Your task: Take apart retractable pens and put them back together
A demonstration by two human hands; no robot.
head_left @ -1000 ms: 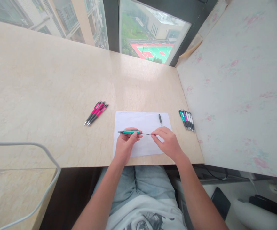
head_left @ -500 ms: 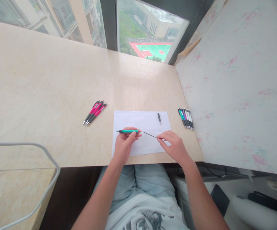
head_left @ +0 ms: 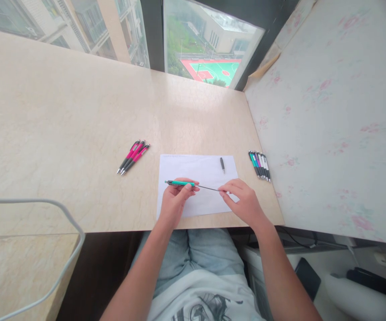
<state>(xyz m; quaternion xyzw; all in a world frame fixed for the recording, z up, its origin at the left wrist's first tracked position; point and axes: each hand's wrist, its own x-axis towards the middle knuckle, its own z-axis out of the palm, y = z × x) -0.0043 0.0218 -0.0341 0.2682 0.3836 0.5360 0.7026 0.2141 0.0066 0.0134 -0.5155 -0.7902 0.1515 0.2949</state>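
My left hand (head_left: 177, 196) is closed around a green pen barrel (head_left: 180, 183), its clicker end pointing left. Between the thumb and fingers of my right hand (head_left: 241, 200) is a thin dark pen refill (head_left: 208, 188). The refill's left end meets the barrel's open right end; how far it reaches inside is hidden. Both hands are over a white sheet of paper (head_left: 199, 207). On the sheet's upper right lies a dark grip section with a metal tip (head_left: 222, 165).
Several pink-and-black pens (head_left: 133, 157) lie left of the paper. A row of pens in mixed colours (head_left: 259, 165) lies to the right, near the papered wall (head_left: 326, 133). A grey cable (head_left: 66, 214) loops at the lower left. A window (head_left: 209, 44) stands behind the desk.
My right hand's refill, which was just apart from the green barrel, now meets its open end. The barrel has tilted slightly and shifted a little to the right with my left hand.
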